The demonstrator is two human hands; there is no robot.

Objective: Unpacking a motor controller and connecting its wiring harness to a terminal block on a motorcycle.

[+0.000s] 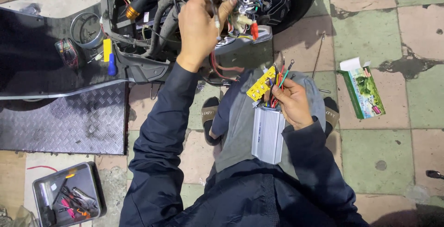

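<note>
Silver and ribbed, the controller box (267,134) is resting on our lap, and our right hand (292,103) is curling around the coloured wires (276,81) sprouting from its top end. Well above it, our left hand (200,23) is pinching a thin cable (215,9) among the scooter's wiring bundle (240,0), fingers closed on it.

Long-sleeved dark navy jacket of smooth fabric (240,199); sleeves run to the wrists, creased along both forearms. Left hand (199,23) and right hand (293,104) bare, no gloves. Grey trousers (236,125) over the knees. Dark open slide sandals with tan straps (210,113), one on each foot.
</note>
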